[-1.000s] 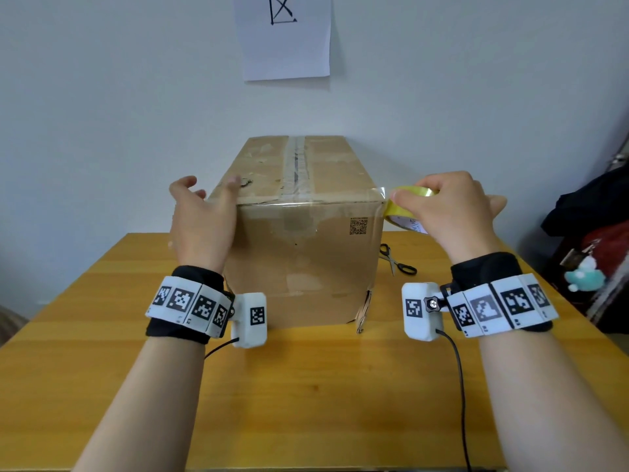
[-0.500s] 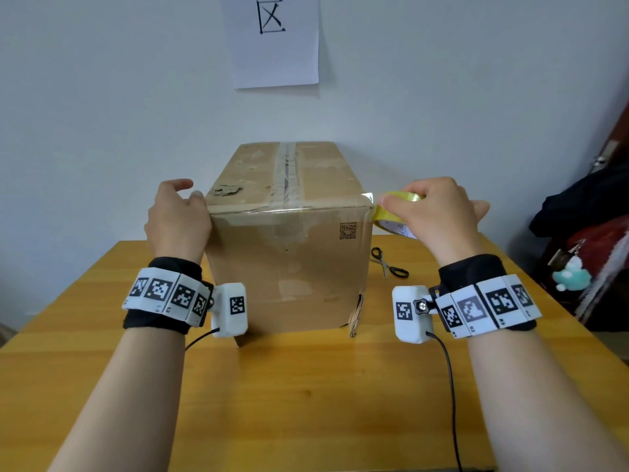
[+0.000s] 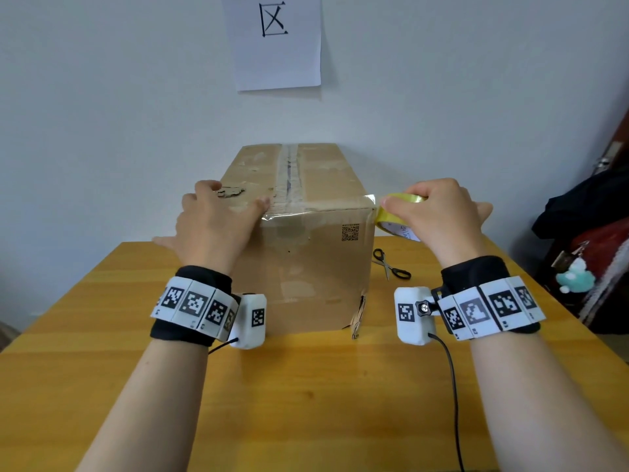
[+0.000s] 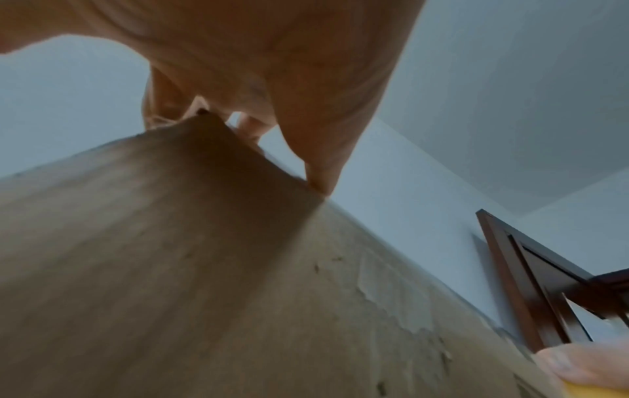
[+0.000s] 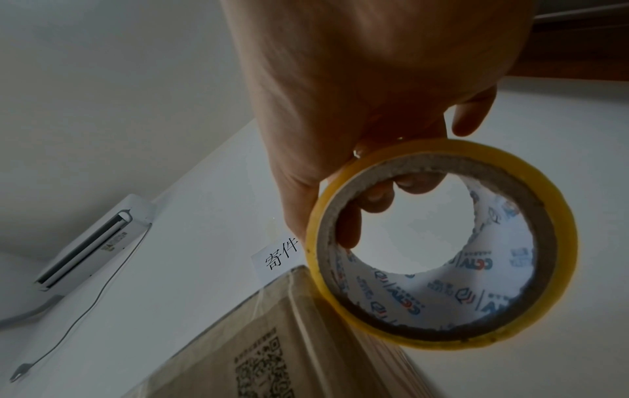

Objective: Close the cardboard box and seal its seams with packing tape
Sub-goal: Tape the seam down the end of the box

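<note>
A closed cardboard box (image 3: pixel 306 264) stands on the wooden table (image 3: pixel 306 403), with clear tape along its top centre seam and across its near top edge. My left hand (image 3: pixel 218 219) lies flat over the box's near left top corner (image 4: pixel 204 118), fingers spread, thumb on the tape by the edge. My right hand (image 3: pixel 439 212) grips a yellow tape roll (image 3: pixel 398 216) just off the box's near right top corner. In the right wrist view the fingers hook through the core of the roll (image 5: pixel 442 242), and a strip of tape runs from it onto the box (image 5: pixel 272 336).
Black-handled scissors (image 3: pixel 391 264) lie on the table right of the box. A paper sign (image 3: pixel 275 39) hangs on the wall behind. Dark bags and a small plush charm (image 3: pixel 575 270) sit off the table's right edge. A dark wooden door frame (image 4: pixel 531 290) stands beyond.
My left hand has slid from the box's left side up onto its near top edge, thumb reaching towards the centre. The right hand keeps the roll at the right corner.
</note>
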Available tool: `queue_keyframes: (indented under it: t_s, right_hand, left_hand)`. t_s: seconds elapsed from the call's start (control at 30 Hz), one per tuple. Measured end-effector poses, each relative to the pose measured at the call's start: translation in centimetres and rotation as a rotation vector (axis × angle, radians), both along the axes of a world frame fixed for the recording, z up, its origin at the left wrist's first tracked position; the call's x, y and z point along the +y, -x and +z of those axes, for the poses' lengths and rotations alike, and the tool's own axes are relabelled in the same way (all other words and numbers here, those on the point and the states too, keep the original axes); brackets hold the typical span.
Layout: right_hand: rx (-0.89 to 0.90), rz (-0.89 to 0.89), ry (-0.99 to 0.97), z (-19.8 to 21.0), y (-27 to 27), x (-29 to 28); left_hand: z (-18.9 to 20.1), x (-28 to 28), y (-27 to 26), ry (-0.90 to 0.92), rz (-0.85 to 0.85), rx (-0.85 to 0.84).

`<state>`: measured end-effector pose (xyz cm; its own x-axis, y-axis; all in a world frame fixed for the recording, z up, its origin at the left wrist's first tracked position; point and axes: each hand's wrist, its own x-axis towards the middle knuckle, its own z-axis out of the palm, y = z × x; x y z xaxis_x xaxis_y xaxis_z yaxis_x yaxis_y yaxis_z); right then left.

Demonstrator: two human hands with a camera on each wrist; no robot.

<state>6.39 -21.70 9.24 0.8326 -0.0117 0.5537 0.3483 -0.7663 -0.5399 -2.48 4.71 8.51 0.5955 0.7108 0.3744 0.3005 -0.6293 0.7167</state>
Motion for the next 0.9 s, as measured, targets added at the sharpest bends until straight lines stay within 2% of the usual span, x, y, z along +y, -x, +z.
queue_keyframes:
  t_s: [0.2,0.53,0.63,0.77,0.9]
  right_hand:
    - [-0.006,-0.016,0.007,0.0,0.1,0.1]
    - [-0.019,-0.016,0.001,-0.1,0.2,0.2]
    - [-0.022,-0.013,0.004,-0.1,0.4,0.2]
    - [-0.012,-0.013,0.01,0.0,0.4,0.3]
    - [0.003,-0.007,0.003,-0.2,0.1,0.2]
  left_hand:
    - [-0.1,1.8,0.1,0.088,0.036,-0.157]
    - [-1.6,3.4,0.2,0.162,-0.021,-0.424]
    - [-1.0,3.2,0.2,0.082,0.023,-0.311]
    - [0.5,0.9,0.3,-0.138,0.101,-0.088]
    - [1.2,-3.5,-0.3,-0.355,-0.072,-0.013]
